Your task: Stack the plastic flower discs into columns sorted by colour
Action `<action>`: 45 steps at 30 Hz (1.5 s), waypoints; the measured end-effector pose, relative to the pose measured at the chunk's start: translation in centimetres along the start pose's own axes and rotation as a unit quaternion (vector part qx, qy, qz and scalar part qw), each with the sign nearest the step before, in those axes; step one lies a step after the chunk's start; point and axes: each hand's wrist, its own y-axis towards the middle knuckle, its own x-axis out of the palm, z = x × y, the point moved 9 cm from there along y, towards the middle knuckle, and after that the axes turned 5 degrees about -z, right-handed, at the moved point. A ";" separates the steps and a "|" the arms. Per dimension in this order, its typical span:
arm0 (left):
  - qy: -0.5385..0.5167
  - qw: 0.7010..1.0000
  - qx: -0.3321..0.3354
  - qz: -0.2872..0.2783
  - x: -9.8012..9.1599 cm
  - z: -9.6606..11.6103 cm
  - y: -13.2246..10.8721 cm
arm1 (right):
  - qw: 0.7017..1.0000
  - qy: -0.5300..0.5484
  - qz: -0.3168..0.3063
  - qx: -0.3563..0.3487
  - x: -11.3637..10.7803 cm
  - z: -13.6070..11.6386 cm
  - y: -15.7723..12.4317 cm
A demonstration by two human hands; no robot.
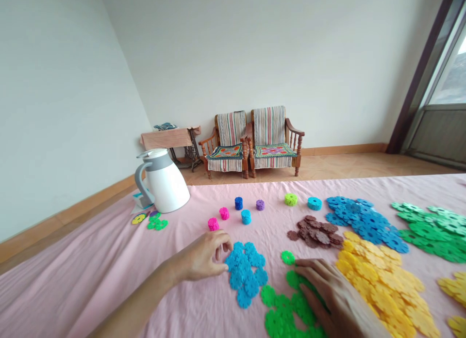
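A white jug (169,185) with a grey handle stands at the left on pink cloth (109,289), partly hiding a small box (142,200). Behind, in the upper middle, are chairs (269,127) with striped covers and a draped stand (165,140); a door (437,134) is at the right edge. A brown heap (316,232), right of centre, lies between the right hand (303,282) and the blue heap (364,219). The yellow heap (382,280) sits just beside that hand, at lower right, with a dark green heap (433,231) beyond.

The left hand (227,255), near centre, has its fingers curled and its thumb apart from them, at the edge of the light blue discs (245,275); whether it touches them I cannot tell. The right hand lies palm down over the green discs (282,311) at bottom centre, thumb and fingers apart; its underside is hidden.

Counted: one jug, two chairs, one loose green disc (288,257), and seven stacks (246,217) across the middle: two pink, one each of dark blue, light blue, purple, lime and cyan. Discs in the heaps overlap too much to count.
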 end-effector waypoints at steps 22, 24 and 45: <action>-0.008 0.979 -0.008 0.205 -4.4 -0.7 4.8 | 1.000 0.011 -0.008 0.005 -0.4 -0.4 0.3; -0.011 0.976 -0.011 0.218 -5.0 -1.5 6.6 | 1.000 0.010 -0.005 0.005 -0.5 -0.5 0.2; -0.012 0.982 -0.017 0.190 -4.9 -2.5 9.0 | 1.000 0.011 0.000 0.008 -0.4 -0.2 0.0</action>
